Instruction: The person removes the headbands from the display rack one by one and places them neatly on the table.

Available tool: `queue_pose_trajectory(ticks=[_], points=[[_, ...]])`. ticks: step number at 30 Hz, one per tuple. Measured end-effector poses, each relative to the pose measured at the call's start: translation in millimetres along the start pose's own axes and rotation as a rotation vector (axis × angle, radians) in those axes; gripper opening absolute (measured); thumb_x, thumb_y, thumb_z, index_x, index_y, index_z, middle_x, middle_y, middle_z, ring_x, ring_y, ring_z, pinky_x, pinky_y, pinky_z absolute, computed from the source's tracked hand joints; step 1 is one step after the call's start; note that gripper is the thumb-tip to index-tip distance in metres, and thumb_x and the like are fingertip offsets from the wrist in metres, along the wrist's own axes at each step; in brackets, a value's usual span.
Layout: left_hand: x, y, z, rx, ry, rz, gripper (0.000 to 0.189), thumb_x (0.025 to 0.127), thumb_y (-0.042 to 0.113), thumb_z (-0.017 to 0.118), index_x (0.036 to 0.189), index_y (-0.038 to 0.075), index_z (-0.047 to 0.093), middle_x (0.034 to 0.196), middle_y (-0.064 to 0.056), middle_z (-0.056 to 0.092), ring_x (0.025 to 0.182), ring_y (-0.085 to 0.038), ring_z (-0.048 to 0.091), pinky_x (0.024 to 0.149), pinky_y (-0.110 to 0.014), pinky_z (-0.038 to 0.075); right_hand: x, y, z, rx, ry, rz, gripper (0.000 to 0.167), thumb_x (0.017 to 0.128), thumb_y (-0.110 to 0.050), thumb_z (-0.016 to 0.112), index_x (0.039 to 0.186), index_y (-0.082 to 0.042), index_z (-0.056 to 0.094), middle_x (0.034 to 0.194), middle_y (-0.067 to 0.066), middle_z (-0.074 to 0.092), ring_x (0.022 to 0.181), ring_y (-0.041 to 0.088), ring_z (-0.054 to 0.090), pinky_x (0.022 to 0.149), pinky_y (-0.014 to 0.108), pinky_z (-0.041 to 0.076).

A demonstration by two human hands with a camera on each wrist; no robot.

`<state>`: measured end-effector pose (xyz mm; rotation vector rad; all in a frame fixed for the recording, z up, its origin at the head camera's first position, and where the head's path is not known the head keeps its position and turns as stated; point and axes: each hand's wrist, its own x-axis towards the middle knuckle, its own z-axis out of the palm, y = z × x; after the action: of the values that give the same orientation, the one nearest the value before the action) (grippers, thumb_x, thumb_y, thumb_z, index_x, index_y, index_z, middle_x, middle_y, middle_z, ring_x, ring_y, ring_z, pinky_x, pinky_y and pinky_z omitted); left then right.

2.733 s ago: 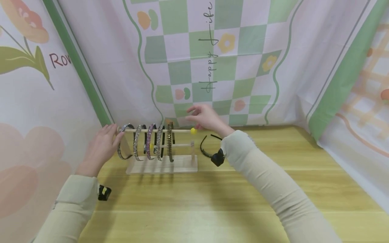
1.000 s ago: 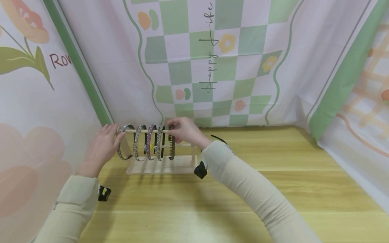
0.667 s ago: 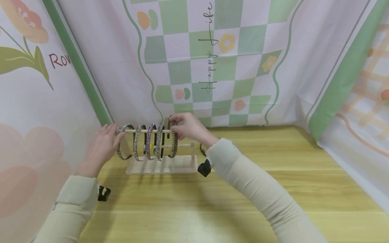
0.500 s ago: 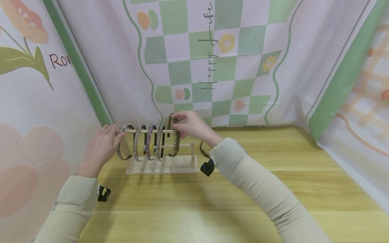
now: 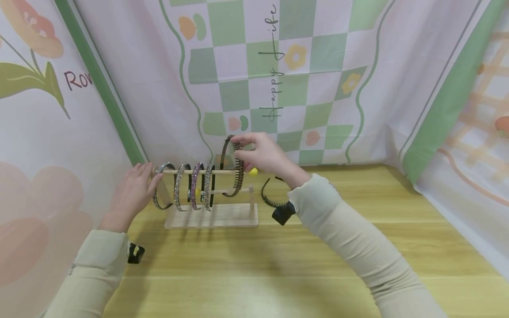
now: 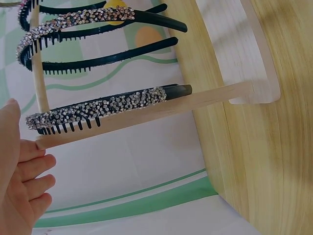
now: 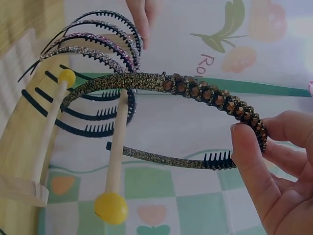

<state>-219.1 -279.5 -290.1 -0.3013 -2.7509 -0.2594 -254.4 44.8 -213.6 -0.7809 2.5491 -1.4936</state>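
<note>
Between thumb and fingers my right hand [image 5: 270, 154] pinches a bronze beaded headband [image 7: 215, 95] at its top. This headband is raised, its two legs straddling the wooden rod [image 7: 116, 147] of the stand near the yellow ball end. My left hand [image 5: 133, 190] rests with extended fingers at the rod's left end, beside the upright, as the left wrist view also shows. Several glittery headbands hang on the rod's left part: a silver one [image 6: 98, 108] nearest the left hand, another silver one [image 5: 178, 187], a purple one [image 5: 195, 185] and a further silver one [image 5: 208, 187].
The stand has a pale wooden base [image 5: 234, 216] and a lower rod [image 5: 238, 190] with a yellow end. A black toothed headband [image 5: 270, 201] lies on the wood-grain table [image 5: 238, 274] right of the stand. Patterned cloth [image 5: 230, 95] hangs behind and at both sides.
My right hand came left to the bronze headband, took hold of it, then lifted it and drew it right along the rod. The left hand has stayed in place.
</note>
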Motion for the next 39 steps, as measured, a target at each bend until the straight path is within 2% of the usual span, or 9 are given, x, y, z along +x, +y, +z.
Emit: queue_pose_trajectory(ticks=[9,16,24,33,39], points=[[1.6,-1.6,1.8,0.006,-0.005,0.001,0.061,0.101,0.036,0.031,0.134,-0.016,0.031,0.134,-0.036,0.031,0.126,-0.050,0.023,0.109,-0.052,0.013,-8.1,1,-17,0.008,0.053,-0.003,0.037,0.090,-0.011,0.059,0.126,-0.010,0.055,0.122,0.011,0.051,0.066,0.025,0.063,0.059,0.032,0.057],[2.6,-1.1,1.8,-0.001,-0.012,-0.001,0.061,0.101,0.035,0.032,0.134,-0.016,0.030,0.135,-0.037,0.030,0.126,-0.051,0.023,0.109,-0.052,0.013,-11.7,7,-33,0.016,0.104,0.013,0.039,0.090,-0.011,0.059,0.128,-0.010,0.054,0.122,0.010,0.051,0.068,0.031,0.062,0.060,0.033,0.056],[2.5,0.3,0.8,-0.003,-0.022,-0.010,0.061,0.101,0.035,0.031,0.134,-0.016,0.029,0.135,-0.037,0.029,0.126,-0.051,0.022,0.109,-0.052,0.012,-17.2,16,-53,0.049,0.146,0.011,0.039,0.089,-0.009,0.059,0.128,-0.007,0.054,0.121,0.013,0.052,0.061,0.022,0.060,0.059,0.033,0.057],[1.7,0.7,0.4,-0.014,-0.015,-0.010,0.060,0.101,0.034,0.032,0.134,-0.017,0.029,0.134,-0.038,0.029,0.126,-0.051,0.022,0.109,-0.052,0.012,-23.2,32,-77,0.048,0.219,0.017,0.039,0.089,-0.008,0.058,0.127,-0.004,0.053,0.122,0.011,0.055,0.061,0.018,0.057,0.058,0.035,0.056],[0.4,0.2,0.3,-0.005,-0.018,-0.010,0.060,0.101,0.034,0.032,0.133,-0.017,0.029,0.134,-0.038,0.029,0.126,-0.051,0.022,0.108,-0.053,0.013,-26.2,46,-91,0.069,0.260,0.049,0.040,0.090,-0.008,0.057,0.129,-0.004,0.052,0.119,0.014,0.053,0.062,0.015,0.057,0.058,0.029,0.056]])
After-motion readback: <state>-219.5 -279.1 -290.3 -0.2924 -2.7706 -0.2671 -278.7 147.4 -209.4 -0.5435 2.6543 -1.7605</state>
